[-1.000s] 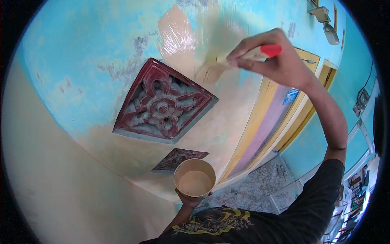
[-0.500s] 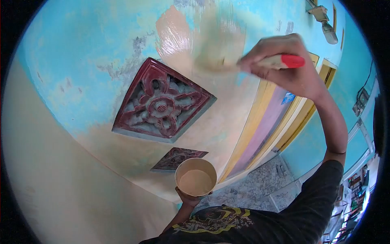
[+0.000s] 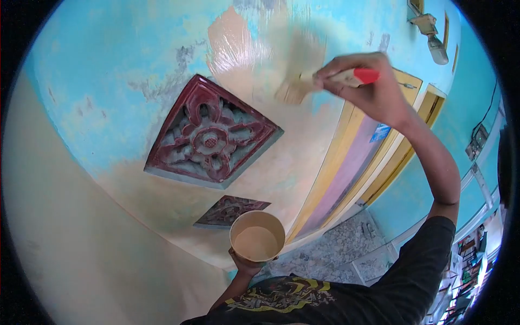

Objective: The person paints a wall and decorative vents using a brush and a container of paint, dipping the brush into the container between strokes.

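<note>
Right hand (image 3: 374, 92) grasping red-and-cream paintbrush (image 3: 295, 90), left hand (image 3: 246, 266) round beige tub (image 3: 257, 218). Likely coating blotchy turquoise wall (image 3: 108, 70); calls for even pressure.

Mottled grey floor (image 3: 330, 249); items on it unclear.

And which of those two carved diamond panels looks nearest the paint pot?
The lower, smaller-looking panel: in this view the pot partly overlaps it, while the upper, larger-looking panel shows whole.
</note>
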Demonstrator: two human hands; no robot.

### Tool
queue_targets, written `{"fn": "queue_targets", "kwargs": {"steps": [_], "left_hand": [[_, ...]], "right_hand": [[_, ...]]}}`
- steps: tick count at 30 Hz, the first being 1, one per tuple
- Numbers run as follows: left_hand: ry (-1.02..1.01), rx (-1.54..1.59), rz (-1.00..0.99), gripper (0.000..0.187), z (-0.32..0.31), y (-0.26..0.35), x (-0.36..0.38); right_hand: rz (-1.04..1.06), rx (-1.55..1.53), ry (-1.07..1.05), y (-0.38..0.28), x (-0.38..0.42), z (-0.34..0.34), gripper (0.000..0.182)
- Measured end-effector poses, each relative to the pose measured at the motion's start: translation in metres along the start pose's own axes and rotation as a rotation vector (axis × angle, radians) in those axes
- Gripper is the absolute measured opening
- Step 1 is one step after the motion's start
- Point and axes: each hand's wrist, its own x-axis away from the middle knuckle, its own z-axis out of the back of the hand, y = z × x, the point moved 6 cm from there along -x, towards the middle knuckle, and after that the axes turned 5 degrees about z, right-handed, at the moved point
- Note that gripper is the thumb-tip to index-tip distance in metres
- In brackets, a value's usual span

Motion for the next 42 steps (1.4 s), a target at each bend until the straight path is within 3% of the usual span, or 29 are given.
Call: {"fn": "queue_targets", "kwargs": {"steps": [3,4,5,7,9,10,11,14,16,17,19,20,22,24,25,26,27,30,31,33,34,37,38,39,40,42], "left_hand": [[0.005,-0.045,0.004,0.100,-0.010,-0.006,-0.001],[0.000,-0.093,0.035,0.100,-0.001,-0.007,-0.002],[0.036,-0.195,0.027,0.100,-0.001,-0.008,-0.001],[0.150,-0.454,-0.024,0.100,-0.020,-0.010,0.002],[0.184,-0.455,-0.051,0.101,-0.016,-0.009,0.002],[0.141,-0.297,-0.031,0.100,-0.005,-0.008,0.001],[0.118,-0.286,-0.032,0.100,0.006,-0.008,0.004],[0.065,-0.385,-0.052,0.100,-0.023,-0.010,0.005],[0.029,-0.161,-0.015,0.100,-0.014,-0.013,0.002],[0.018,-0.080,0.002,0.099,-0.007,-0.016,0.002],[0.008,-0.035,0.021,0.099,0.001,-0.021,0.003],[0.031,-0.148,0.002,0.099,-0.005,-0.019,0.002],[0.104,-0.444,-0.056,0.099,-0.034,-0.020,0.004],[0.147,-0.494,-0.076,0.099,-0.041,-0.022,0.000],[0.144,-0.367,-0.051,0.100,-0.029,-0.020,-0.002],[0.119,-0.281,-0.035,0.100,-0.019,-0.021,0.001],[0.095,-0.196,-0.018,0.100,-0.010,-0.022,0.004],[-0.041,-0.051,-0.026,0.101,-0.001,-0.024,-0.006],[-0.038,0.008,-0.031,0.101,0.001,-0.028,-0.007],[-0.044,0.050,-0.020,0.102,-0.001,-0.033,-0.007],[-0.056,0.032,-0.004,0.102,-0.007,-0.035,-0.010],[-0.055,-0.036,-0.009,0.102,-0.004,-0.041,-0.014],[-0.056,-0.043,-0.017,0.102,-0.002,-0.040,-0.016],[-0.056,-0.049,-0.025,0.102,-0.001,-0.040,-0.017],[-0.060,-0.030,-0.028,0.102,-0.007,-0.042,-0.016],[-0.043,-0.041,-0.087,0.103,0.001,-0.043,-0.017]], "right_hand": [[0.204,0.502,0.249,-0.005,-0.022,0.057,0.014],[0.023,0.533,0.335,-0.008,-0.029,0.079,0.019],[0.306,0.472,0.390,-0.015,-0.054,0.087,0.016],[0.122,0.497,0.342,-0.003,-0.045,0.083,0.019],[0.362,0.722,0.071,-0.016,-0.023,0.031,0.029],[0.497,0.805,-0.052,-0.022,-0.009,0.004,0.035],[0.546,0.781,-0.056,-0.035,0.005,-0.019,0.027],[0.353,0.151,-0.156,-0.042,-0.010,-0.005,0.026],[0.151,-0.160,0.036,-0.013,-0.030,0.028,0.014],[0.007,-0.124,0.077,-0.006,-0.047,0.045,0.014],[0.058,0.055,0.196,0.007,-0.086,0.084,0.018],[0.061,0.180,0.373,-0.009,-0.080,0.095,0.017],[0.330,0.432,0.420,-0.035,-0.081,0.106,0.019],[0.167,0.383,0.233,-0.015,-0.048,0.059,0.017],[0.393,0.589,0.022,-0.008,-0.053,0.027,0.026],[0.506,0.798,-0.024,-0.027,-0.028,-0.011,0.035],[0.625,0.795,0.015,-0.040,-0.008,-0.034,0.035],[0.456,0.335,-0.303,-0.055,-0.004,-0.037,0.029],[0.432,0.170,-0.212,-0.050,-0.016,-0.023,0.019],[0.060,-0.295,-0.096,-0.014,-0.048,0.007,0.014],[0.161,-0.297,0.076,0.005,-0.068,0.035,0.018],[0.139,-0.032,0.393,0.004,-0.112,0.122,0.018],[0.203,0.053,0.589,-0.009,-0.104,0.133,0.014],[0.339,0.199,0.629,-0.011,-0.102,0.135,0.015],[0.479,0.348,0.663,-0.017,-0.099,0.130,0.018],[0.372,0.413,0.233,-0.003,-0.077,0.054,0.022]]}}
